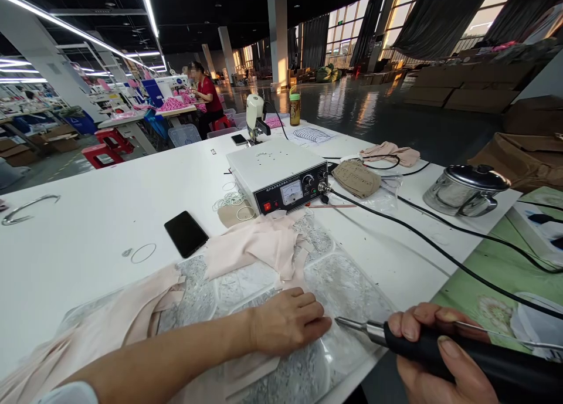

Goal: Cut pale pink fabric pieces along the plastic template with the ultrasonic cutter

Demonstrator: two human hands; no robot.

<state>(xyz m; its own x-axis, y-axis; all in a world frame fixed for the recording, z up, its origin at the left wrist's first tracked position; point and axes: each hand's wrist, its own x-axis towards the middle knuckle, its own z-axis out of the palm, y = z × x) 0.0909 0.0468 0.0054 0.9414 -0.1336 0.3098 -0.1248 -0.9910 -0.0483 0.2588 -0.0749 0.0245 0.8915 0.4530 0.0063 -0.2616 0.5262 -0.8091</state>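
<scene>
My left hand (288, 322) lies flat, fingers stretched out, on a scratched clear plate (352, 287) near the table's front edge, pressing a strip of pale pink fabric (259, 245). My right hand (440, 357) is wrapped round a black-handled tool (461, 357). Its metal tip (347, 323) points left, just short of my left fingertips. A black cable (440, 251) runs from the tool to a white control box (279, 178) with a dial and knobs at mid-table.
A black phone (185, 233) lies left of the fabric. Thin wire rings (143, 253) and loose fabric pieces (356, 178) are scattered about. A steel pot (466, 190) stands at the right. A bottle (294, 106) stands far back. A person in red (209, 96) sits at a distant workstation.
</scene>
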